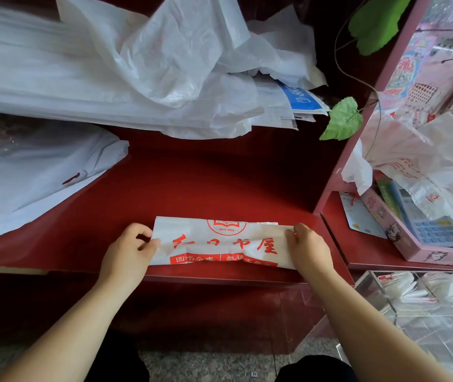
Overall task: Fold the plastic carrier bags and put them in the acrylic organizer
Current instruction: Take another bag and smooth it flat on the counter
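A white plastic carrier bag (221, 242) with red printed characters lies folded into a long strip near the front edge of the red counter (192, 183). My left hand (129, 249) pinches its left end. My right hand (309, 248) pinches its right end. The clear acrylic organizer (423, 307) stands at the lower right, below counter level, with folded bags (410, 295) in its compartments. A loose heap of more printed carrier bags (423, 161) sits on the right-hand shelf.
Large white plastic sheets and bags (137, 67) are piled along the back of the counter. A flat white bag (27, 175) lies at the left. A pink box (412, 244) with a calculator (429, 224) sits at the right. Green leaves (342, 119) hang nearby.
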Demonstrator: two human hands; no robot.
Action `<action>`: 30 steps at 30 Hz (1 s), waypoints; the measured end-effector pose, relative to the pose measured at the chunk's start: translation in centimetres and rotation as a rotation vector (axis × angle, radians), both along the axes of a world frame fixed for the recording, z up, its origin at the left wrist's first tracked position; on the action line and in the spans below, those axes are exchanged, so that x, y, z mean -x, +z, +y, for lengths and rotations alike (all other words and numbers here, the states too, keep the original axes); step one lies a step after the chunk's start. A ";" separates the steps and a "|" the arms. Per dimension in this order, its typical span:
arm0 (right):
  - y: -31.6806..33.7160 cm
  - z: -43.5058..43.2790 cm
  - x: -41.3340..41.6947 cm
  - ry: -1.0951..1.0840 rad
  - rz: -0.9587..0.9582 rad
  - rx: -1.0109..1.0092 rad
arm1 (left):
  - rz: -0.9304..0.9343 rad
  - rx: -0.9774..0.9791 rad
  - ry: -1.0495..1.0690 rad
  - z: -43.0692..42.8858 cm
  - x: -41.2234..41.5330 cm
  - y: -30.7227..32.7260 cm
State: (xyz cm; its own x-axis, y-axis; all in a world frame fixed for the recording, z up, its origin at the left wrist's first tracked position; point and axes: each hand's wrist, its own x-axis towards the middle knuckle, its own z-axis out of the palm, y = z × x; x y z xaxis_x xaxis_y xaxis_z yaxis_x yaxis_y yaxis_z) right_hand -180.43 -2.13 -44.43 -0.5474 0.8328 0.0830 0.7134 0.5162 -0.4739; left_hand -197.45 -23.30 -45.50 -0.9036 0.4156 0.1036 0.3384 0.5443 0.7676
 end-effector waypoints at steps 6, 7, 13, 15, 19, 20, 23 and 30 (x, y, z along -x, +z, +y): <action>0.2 0.6 1.2 0.062 -0.212 -0.097 | 0.194 0.068 -0.070 -0.4 -0.1 -0.3; 0.4 0.8 1.4 0.063 -0.222 -0.092 | 0.217 0.075 -0.078 -0.5 -0.1 -0.3; 0.4 1.6 2.2 0.064 -0.169 -0.078 | 0.213 0.033 -0.022 -0.3 0.2 -0.7; 0.3 1.9 2.5 0.032 -0.171 -0.056 | 0.178 0.041 -0.011 0.1 0.2 -0.7; 0.5 2.4 3.2 0.009 -0.239 -0.028 | 0.248 0.178 0.024 0.7 0.5 -0.4; 0.6 2.4 3.4 0.011 -0.256 -0.026 | 0.358 0.217 0.013 0.9 0.6 -0.5; 1.1 2.4 3.7 0.015 -0.302 -0.022 | 0.693 0.177 -0.161 2.4 0.0 -0.4; 1.2 2.8 4.7 0.003 -0.351 0.030 | 0.348 0.662 -0.541 6.3 -2.4 -0.5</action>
